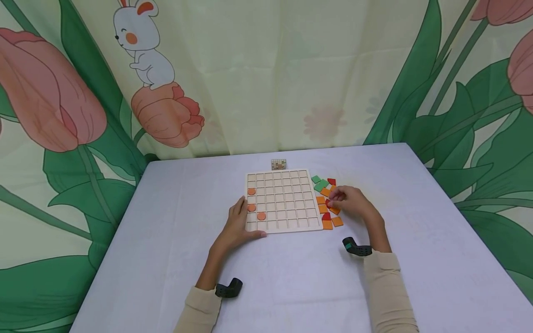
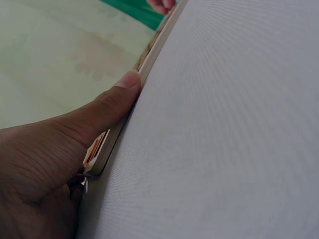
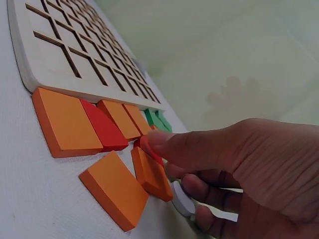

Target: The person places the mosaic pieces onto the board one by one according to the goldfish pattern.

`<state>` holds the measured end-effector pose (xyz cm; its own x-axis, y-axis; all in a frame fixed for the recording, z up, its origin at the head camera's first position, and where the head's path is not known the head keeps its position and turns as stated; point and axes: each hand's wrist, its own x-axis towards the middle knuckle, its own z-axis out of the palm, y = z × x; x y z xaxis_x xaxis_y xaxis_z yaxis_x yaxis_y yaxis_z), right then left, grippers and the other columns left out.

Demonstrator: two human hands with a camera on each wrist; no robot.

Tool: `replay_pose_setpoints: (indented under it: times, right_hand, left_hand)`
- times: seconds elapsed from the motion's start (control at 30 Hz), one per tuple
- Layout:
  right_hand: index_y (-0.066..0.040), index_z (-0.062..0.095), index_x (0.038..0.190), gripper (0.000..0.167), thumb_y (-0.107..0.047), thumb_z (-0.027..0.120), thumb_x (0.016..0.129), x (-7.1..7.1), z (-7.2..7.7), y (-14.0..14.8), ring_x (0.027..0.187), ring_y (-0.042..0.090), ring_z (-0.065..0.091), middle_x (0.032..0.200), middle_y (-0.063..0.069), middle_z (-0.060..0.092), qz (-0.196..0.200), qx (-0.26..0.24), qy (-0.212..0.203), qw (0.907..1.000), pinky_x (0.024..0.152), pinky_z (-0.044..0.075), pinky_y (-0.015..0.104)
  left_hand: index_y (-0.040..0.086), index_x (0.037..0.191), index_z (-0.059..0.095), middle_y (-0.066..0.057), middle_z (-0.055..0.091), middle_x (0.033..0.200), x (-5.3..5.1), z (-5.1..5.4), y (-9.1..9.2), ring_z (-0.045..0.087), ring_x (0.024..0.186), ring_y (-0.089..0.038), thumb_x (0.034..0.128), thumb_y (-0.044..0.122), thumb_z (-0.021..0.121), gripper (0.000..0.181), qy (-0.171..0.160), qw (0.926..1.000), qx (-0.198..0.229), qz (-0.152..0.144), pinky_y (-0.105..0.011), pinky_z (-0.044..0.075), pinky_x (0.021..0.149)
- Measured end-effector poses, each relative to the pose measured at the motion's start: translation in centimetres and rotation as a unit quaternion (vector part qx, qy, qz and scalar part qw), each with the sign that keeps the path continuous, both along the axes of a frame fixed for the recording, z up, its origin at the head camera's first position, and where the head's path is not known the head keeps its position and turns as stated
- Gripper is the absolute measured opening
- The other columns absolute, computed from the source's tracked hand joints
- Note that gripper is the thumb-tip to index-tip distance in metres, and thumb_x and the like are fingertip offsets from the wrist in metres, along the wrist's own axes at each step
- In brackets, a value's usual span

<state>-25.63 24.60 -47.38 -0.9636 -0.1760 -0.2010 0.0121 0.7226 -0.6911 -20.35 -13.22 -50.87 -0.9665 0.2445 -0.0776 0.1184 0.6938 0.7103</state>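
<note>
A square wooden grid board [image 1: 283, 201] lies flat on the table, with three round orange pieces [image 1: 261, 216] in cells on its left side. My left hand [image 1: 237, 226] holds the board's near left corner, thumb along the front edge [image 2: 117, 99] and fingers against the left side. Beside the board's right edge, my right hand [image 1: 351, 202] reaches among loose pieces. Its thumb and finger pinch a red piece [image 3: 153, 151], partly hidden by the thumb. Orange tiles [image 3: 117, 189] lie close by, and a white piece [image 3: 182, 199] shows under the curled fingers.
Green tiles [image 1: 320, 185] and another red piece [image 1: 331, 181] lie near the board's far right corner. A small patterned card or block [image 1: 278, 164] sits behind the board. The white-covered table [image 1: 187, 194] meets a printed curtain [image 1: 258, 83] at the back.
</note>
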Motion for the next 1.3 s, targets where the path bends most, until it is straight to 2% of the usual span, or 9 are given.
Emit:
replay_pose_setpoints:
  times: [0.13,0.3,0.57,0.83,0.9,1.07,1.3]
  right_hand:
    - [0.001,0.069,0.113,0.025,-0.017,0.078,0.098,-0.1,0.1,-0.1,0.100,0.028,0.056,0.101,0.013,0.063,0.019,0.011,-0.009,0.9997,0.086,0.050,0.031]
    - [0.001,0.069,0.114,0.025,-0.016,0.076,0.098,-0.2,-0.1,-0.3,0.100,0.027,0.055,0.100,0.012,0.062,0.015,0.016,-0.009,0.9997,0.085,0.049,0.030]
    - [0.003,0.067,0.116,0.024,-0.012,0.073,0.099,-0.2,-0.2,-0.6,0.097,0.029,0.057,0.100,0.016,0.064,0.016,0.024,0.028,0.9992,0.078,0.050,0.024]
    - [-0.005,0.072,0.122,0.024,-0.014,0.072,0.100,-0.3,-0.3,-0.6,0.094,0.029,0.057,0.099,0.015,0.064,0.030,0.059,0.042,0.9969,0.075,0.050,0.028]
    - [-0.005,0.073,0.121,0.022,-0.016,0.072,0.101,-0.2,-0.3,-0.5,0.094,0.028,0.057,0.098,0.014,0.064,0.020,0.064,0.039,0.9970,0.075,0.050,0.028]
    - [-0.005,0.074,0.112,0.019,-0.021,0.073,0.102,0.3,-0.4,-0.1,0.095,0.026,0.060,0.098,0.012,0.070,-0.011,0.057,0.034,0.9977,0.081,0.053,0.030]
    - [0.000,0.073,0.117,0.026,-0.019,0.077,0.099,0.3,-0.2,0.5,0.097,0.028,0.059,0.100,0.014,0.068,0.005,0.042,0.028,0.9987,0.084,0.052,0.032]
  left_hand:
    - [-0.001,0.169,0.013,-0.021,0.008,0.178,-0.1,0.1,0.1,0.012,0.163,-0.043,0.0787,0.042,0.095,0.130,0.006,1.0000,-0.002,-0.002,-0.058,0.031,0.128]
    - [-0.001,0.169,0.013,-0.021,0.008,0.178,-0.1,0.0,0.1,0.012,0.163,-0.043,0.0785,0.042,0.095,0.130,0.006,1.0000,-0.002,-0.002,-0.058,0.031,0.128]
    - [-0.002,0.169,0.015,-0.020,0.008,0.179,-0.1,-0.3,0.0,0.012,0.164,-0.043,0.0782,0.043,0.095,0.129,-0.002,1.0000,-0.001,0.002,-0.059,0.031,0.128]
    - [-0.004,0.168,0.014,-0.021,0.008,0.178,-0.3,-0.4,0.0,0.012,0.164,-0.043,0.0787,0.043,0.095,0.129,0.004,1.0000,-0.002,-0.004,-0.058,0.030,0.128]
    - [-0.004,0.168,0.013,-0.021,0.008,0.179,-0.3,-0.5,0.0,0.012,0.164,-0.043,0.0787,0.043,0.095,0.129,0.004,1.0000,-0.001,-0.004,-0.057,0.030,0.129]
    - [-0.003,0.168,0.014,-0.021,0.009,0.178,-0.2,-0.6,0.0,0.012,0.164,-0.043,0.0786,0.043,0.095,0.129,0.003,1.0000,0.001,-0.004,-0.058,0.031,0.128]
    - [-0.003,0.168,0.012,-0.021,0.007,0.179,-0.2,-0.5,-0.1,0.012,0.164,-0.043,0.0792,0.044,0.094,0.130,0.006,0.9999,-0.001,-0.008,-0.058,0.030,0.128]
